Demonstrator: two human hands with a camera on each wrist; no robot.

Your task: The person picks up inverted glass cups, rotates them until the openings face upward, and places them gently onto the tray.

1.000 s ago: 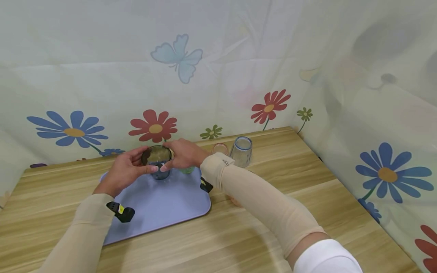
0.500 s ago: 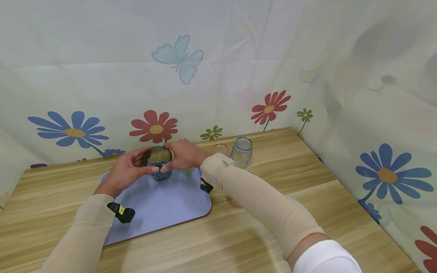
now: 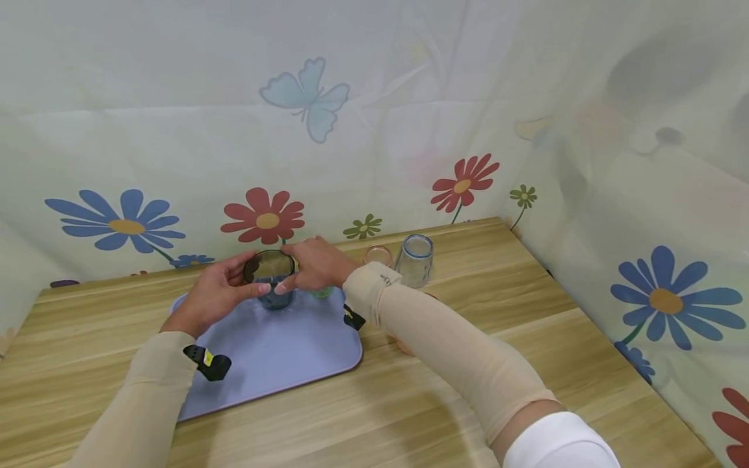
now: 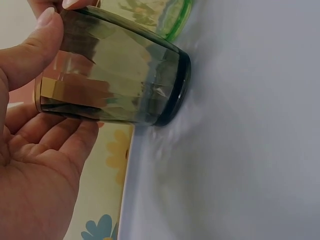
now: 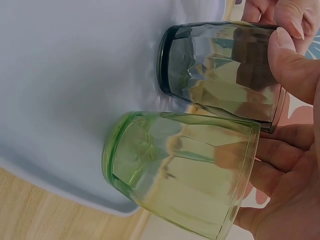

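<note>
A smoky dark glass tumbler (image 3: 276,301) stands upright at the far side of the lavender tray (image 3: 275,354). My left hand (image 3: 212,292) holds it from the left, thumb on the near side and fingers behind, close to the rim. From the right, my right hand (image 3: 318,263) grips the same rim, the two thumbs almost meeting. A green glass tumbler (image 5: 182,170) stands on the tray just right of the dark one, below my right hand's fingers. In the head view my right hand mostly hides this green glass.
Right of the tray, a clear blue-rimmed glass (image 3: 414,263) and a pinkish glass (image 3: 378,255) stand on the wooden table (image 3: 486,286). An orange-tinted rounded thing (image 3: 404,348) is partly hidden under my right forearm. A flower-print sheet (image 3: 374,162) hangs behind the table.
</note>
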